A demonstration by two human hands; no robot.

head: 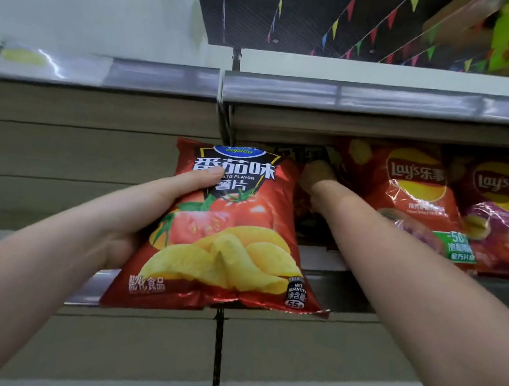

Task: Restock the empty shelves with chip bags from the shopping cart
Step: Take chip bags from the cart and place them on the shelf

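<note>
Tomato chips [227,231], a red bag printed with tomatoes and yellow crisps, stood upright in the left hand [138,212], in front of the shelf. That hand gripped the bag's left edge, thumb pressed across the front just under the top label and fingers hidden behind the foil. The bag's lower seam hung level with the shelf edge [346,293], and its right side covered part of the dim gap at the shelf's left end.

The right hand [317,176] reached into that gap, beside the tomato bag and deep under the upper shelf [351,97]. Only its back and wrist showed; whether the fingers were spread, curled or clamped on something could not be told, since they were lost in shadow against dark packaging behind.

Just right of the forearm stood a red Lay's bag [413,197], upright on the shelf, with a green tag at its lower corner. A purple Lay's bag [508,219] stood next to it, touching or nearly so, cut off by the frame's right side. Left of the upright post [217,346], the shelf bay showed bare back panels [78,155]. Coloured bunting [391,18] hung overhead.
</note>
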